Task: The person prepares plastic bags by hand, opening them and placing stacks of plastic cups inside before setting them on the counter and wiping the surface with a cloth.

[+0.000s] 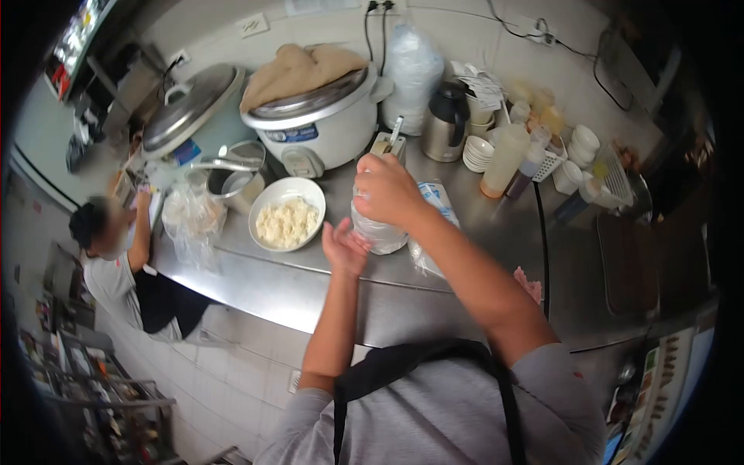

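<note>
A whitish, plastic-wrapped bundle (381,236) stands on the steel counter (310,271) in front of me; its contents are hard to make out. My right hand (387,190) is closed over the top of this plastic bag, with the fingers bent and pressed together. Beside the bag's lower left side is my left hand (346,246), its fingers spread and the palm turned partly up. Just left of it sits a white bowl of cooked rice (287,223). Behind my right hand is a tape dispenser (391,146), partly hidden.
Rice cookers (318,132) line the back, one topped with a brown cloth (302,74). A metal pot (232,182) and plastic bags (194,217) lie left. A thermos jug (446,120), sauce bottles (508,159) and small dishes (478,153) stand right. Another person (128,271) works at far left.
</note>
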Demonstrator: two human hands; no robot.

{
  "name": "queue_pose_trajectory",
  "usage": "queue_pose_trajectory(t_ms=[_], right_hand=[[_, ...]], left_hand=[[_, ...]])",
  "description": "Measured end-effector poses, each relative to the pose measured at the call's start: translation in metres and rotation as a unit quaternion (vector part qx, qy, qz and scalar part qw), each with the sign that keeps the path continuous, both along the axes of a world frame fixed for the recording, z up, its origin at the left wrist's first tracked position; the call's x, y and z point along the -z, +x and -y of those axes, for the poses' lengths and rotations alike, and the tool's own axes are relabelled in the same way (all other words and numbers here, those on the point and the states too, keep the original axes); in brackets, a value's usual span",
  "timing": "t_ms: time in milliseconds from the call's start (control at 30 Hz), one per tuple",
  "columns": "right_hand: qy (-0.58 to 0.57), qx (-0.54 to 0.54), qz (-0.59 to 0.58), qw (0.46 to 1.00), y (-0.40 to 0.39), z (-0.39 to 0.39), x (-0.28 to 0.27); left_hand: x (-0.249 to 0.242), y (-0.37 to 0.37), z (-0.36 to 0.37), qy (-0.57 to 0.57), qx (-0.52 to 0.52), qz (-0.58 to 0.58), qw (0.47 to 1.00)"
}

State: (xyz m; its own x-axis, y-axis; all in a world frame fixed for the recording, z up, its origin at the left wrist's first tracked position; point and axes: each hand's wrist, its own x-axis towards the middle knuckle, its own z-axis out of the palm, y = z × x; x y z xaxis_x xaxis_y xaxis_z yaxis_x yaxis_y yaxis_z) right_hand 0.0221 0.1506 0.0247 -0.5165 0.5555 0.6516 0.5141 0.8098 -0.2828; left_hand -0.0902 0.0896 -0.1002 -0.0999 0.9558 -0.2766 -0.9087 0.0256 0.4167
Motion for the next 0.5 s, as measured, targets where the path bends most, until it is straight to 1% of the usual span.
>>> queue_pose_trajectory(t_ms=[67,100,167,200,233,267,300,333,367,433,467,500], right_hand=[[-0.02,-0.089,-0.018,0.996,0.008,-0.001,-0.005],[-0.029,-0.132,-0.029,0.99,0.01,-0.002,-0.008],[-0.049,-0.163,-0.028,0.985,0.01,-0.004,-0.009],[-0.066,-0.173,-0.02,0.983,0.01,-0.005,-0.009],[-0.082,-0.18,-0.011,0.98,0.009,-0.005,-0.009],[-0.076,-0.185,-0.001,0.98,0.007,-0.006,-0.009],[-0.073,-0.178,-0.011,0.981,0.005,-0.008,-0.008],[-0.07,-0.17,-0.023,0.983,0.003,-0.011,-0.004],[-0.066,-0.163,-0.034,0.984,-0.001,-0.013,-0.004],[-0.062,0.014,-0.064,0.996,-0.008,-0.001,-0.009],[-0.066,0.07,-0.05,0.994,-0.012,0.006,-0.011],[-0.073,0.125,-0.034,0.989,-0.015,0.012,-0.012]], left_hand=[[-0.003,-0.02,-0.011,0.016,0.048,0.012,0.999],[-0.003,-0.023,-0.018,-0.007,0.062,0.03,0.998],[0.0,-0.03,-0.027,-0.054,0.094,0.062,0.992],[0.018,-0.032,-0.033,-0.054,0.092,0.068,0.992],[0.036,-0.032,-0.034,-0.063,0.07,0.072,0.993],[0.044,-0.028,-0.035,-0.07,0.049,0.076,0.993],[0.034,-0.022,-0.032,-0.075,0.029,0.078,0.994],[0.025,-0.014,-0.025,-0.081,-0.011,0.053,0.995],[0.027,-0.008,-0.021,-0.074,-0.036,0.037,0.996],[0.032,0.002,-0.013,-0.059,-0.092,0.01,0.994],[0.032,0.009,-0.008,-0.032,-0.107,0.02,0.994],[0.03,0.015,-0.006,-0.039,-0.113,-0.003,0.993]])
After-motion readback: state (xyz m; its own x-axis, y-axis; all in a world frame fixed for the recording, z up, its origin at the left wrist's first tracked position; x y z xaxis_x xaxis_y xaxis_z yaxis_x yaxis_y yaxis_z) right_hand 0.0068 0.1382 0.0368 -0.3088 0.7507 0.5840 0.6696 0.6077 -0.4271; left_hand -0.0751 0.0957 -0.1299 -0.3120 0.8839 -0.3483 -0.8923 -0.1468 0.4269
